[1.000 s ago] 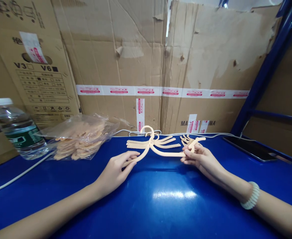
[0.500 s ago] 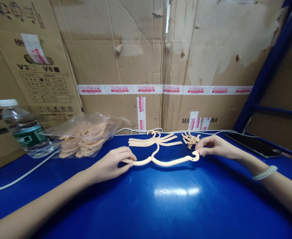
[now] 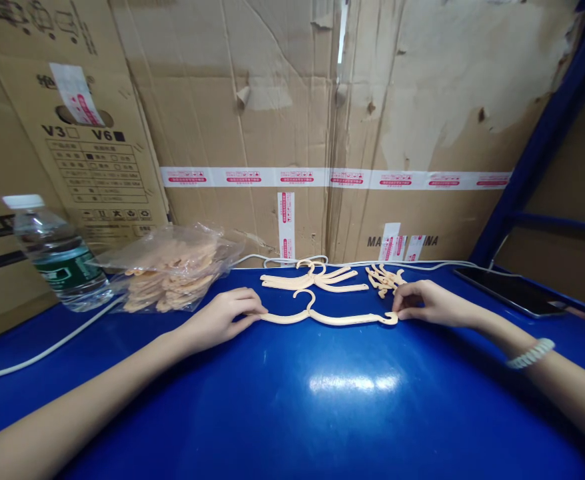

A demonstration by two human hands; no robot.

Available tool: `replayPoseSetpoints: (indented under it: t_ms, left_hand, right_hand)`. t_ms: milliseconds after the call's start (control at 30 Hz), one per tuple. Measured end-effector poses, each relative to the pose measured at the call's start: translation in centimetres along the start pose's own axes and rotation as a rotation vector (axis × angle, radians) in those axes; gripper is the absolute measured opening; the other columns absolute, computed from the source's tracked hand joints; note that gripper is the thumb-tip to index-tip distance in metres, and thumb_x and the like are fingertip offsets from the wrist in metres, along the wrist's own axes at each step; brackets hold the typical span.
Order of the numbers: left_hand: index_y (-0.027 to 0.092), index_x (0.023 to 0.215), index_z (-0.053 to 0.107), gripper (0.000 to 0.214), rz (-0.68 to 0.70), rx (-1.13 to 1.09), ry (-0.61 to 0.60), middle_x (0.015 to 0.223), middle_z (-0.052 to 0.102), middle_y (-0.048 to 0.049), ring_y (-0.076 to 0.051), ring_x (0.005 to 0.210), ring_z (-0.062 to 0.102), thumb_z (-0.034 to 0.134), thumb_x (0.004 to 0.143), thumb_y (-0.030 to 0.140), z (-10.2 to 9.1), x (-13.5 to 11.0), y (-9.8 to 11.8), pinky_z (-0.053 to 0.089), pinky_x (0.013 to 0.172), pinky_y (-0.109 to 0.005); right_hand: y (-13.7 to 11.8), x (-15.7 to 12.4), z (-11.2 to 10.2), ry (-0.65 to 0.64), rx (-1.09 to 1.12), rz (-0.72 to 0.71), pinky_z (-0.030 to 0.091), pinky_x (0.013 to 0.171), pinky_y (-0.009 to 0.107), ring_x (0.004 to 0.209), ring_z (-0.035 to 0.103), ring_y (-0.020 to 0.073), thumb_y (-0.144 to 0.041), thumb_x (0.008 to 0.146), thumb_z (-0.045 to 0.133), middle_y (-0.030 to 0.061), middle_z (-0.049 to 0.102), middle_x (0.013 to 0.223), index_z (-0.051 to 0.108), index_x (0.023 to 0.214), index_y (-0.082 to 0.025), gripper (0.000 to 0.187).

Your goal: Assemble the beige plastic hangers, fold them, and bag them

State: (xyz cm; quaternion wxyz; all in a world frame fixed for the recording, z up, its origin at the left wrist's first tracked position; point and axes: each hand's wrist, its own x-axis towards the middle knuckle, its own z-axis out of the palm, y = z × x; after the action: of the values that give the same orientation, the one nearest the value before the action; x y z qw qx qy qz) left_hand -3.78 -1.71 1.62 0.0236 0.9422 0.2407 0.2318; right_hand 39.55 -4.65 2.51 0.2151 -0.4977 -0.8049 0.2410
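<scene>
A cream plastic hanger (image 3: pixel 330 316) lies flat on the blue table (image 3: pixel 322 400), hook pointing away from me. My left hand (image 3: pixel 222 317) pinches its left tip with curled fingers. My right hand (image 3: pixel 427 303) pinches the small hook piece at its right tip. Just behind it lies a stack of similar hangers (image 3: pixel 315 278), and to their right a small heap of cream clips (image 3: pixel 385 278).
A clear bag of cream parts (image 3: pixel 170 270) and a water bottle (image 3: pixel 55 253) stand at the left. A white cable (image 3: pixel 47 347) runs along the back. A dark phone (image 3: pixel 510 290) lies at the right. Cardboard boxes (image 3: pixel 292 127) wall off the back; a blue frame (image 3: pixel 537 147) rises at right.
The hanger, held up and tilted a second ago, has come down flat onto the table. My right hand slid out to its right tip; my left hand stayed on the left tip.
</scene>
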Motion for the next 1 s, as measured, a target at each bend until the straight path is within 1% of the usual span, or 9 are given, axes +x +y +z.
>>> replayPoseSetpoints:
  t_ms: [167,367,467,533,633,700,800,900,1000]
  left_hand:
    - [0.017,0.097,0.064,0.018,-0.043,0.036,0.034,0.093,0.063,-0.0069,-0.018,0.086,0.06,0.047,0.093,0.017,0.5,-0.2,0.1,0.05,0.079,-0.031]
    - [0.017,0.097,0.063,0.016,-0.051,0.047,0.041,0.094,0.062,-0.0067,-0.019,0.086,0.058,0.048,0.089,0.016,0.7,-0.3,0.3,0.048,0.078,-0.032]
    - [0.017,0.096,0.062,0.014,-0.06,0.064,0.058,0.093,0.062,-0.0066,-0.019,0.085,0.057,0.051,0.087,0.017,0.7,-0.4,0.5,0.047,0.077,-0.033]
    - [0.017,0.097,0.062,0.014,-0.066,0.078,0.092,0.092,0.062,-0.0064,-0.02,0.084,0.057,0.052,0.087,0.017,0.6,-0.4,0.7,0.046,0.077,-0.033]
    - [0.016,0.096,0.061,0.013,-0.089,0.091,0.162,0.088,0.062,-0.0058,-0.019,0.08,0.056,0.05,0.088,0.017,0.7,-0.4,0.6,0.045,0.074,-0.032]
    - [0.016,0.095,0.061,0.014,-0.109,0.089,0.194,0.086,0.062,-0.0056,-0.018,0.078,0.057,0.048,0.09,0.017,0.8,-0.4,0.4,0.045,0.073,-0.031]
    - [0.015,0.095,0.061,0.015,-0.126,0.079,0.207,0.087,0.062,-0.006,-0.018,0.079,0.057,0.047,0.091,0.017,1.1,-0.5,0.1,0.045,0.074,-0.031]
    - [0.016,0.095,0.061,0.015,-0.129,0.064,0.195,0.087,0.061,-0.0055,-0.017,0.078,0.057,0.046,0.091,0.017,1.1,-0.6,0.1,0.045,0.073,-0.03]
    - [0.017,0.093,0.061,0.012,-0.118,0.045,0.162,0.086,0.06,-0.0042,-0.017,0.077,0.057,0.05,0.088,0.017,1.0,-0.5,0.4,0.044,0.072,-0.028]
  right_hand:
    - [0.2,0.2,0.3,0.042,-0.048,0.005,0.045,0.06,0.031,0.064,0.06,0.0203,-0.035,0.074,0.067,0.0037,0.069,0.072,0.07,0.076,-0.019,0.016]
    - [-0.2,0.1,0.3,0.067,-0.1,-0.005,0.046,0.063,0.032,0.065,0.059,0.02,-0.034,0.073,0.064,0.0041,0.068,0.073,0.069,0.074,-0.02,0.016]
    - [-0.6,0.0,0.2,0.092,-0.126,-0.011,0.046,0.065,0.033,0.067,0.059,0.0204,-0.033,0.074,0.063,0.0054,0.07,0.078,0.071,0.078,-0.019,0.016]
    - [-0.9,0.1,0.2,0.163,-0.097,-0.015,0.047,0.069,0.034,0.075,0.061,0.0223,-0.033,0.075,0.061,0.0062,0.071,0.087,0.072,0.081,-0.02,0.018]
    - [-1.0,0.3,0.4,0.367,0.048,0.045,0.048,0.075,0.035,0.084,0.064,0.0255,-0.039,0.073,0.064,0.0065,0.072,0.092,0.072,0.08,-0.021,0.021]
    - [-0.7,0.5,0.6,0.469,0.126,0.107,0.049,0.073,0.035,0.082,0.064,0.0256,-0.043,0.073,0.064,0.0075,0.073,0.092,0.071,0.082,-0.02,0.025]
    - [0.3,0.7,1.0,0.531,0.17,0.166,0.049,0.064,0.034,0.074,0.063,0.023,-0.046,0.076,0.059,0.0106,0.072,0.093,0.068,0.089,-0.018,0.032]
    - [1.1,0.7,0.9,0.52,0.181,0.197,0.046,0.056,0.031,0.067,0.061,0.0209,-0.05,0.076,0.056,0.0115,0.071,0.088,0.068,0.087,-0.016,0.037]
    - [0.9,0.6,0.5,0.411,0.147,0.187,0.045,0.058,0.032,0.065,0.06,0.0204,-0.05,0.069,0.067,0.0084,0.071,0.078,0.07,0.076,-0.017,0.034]
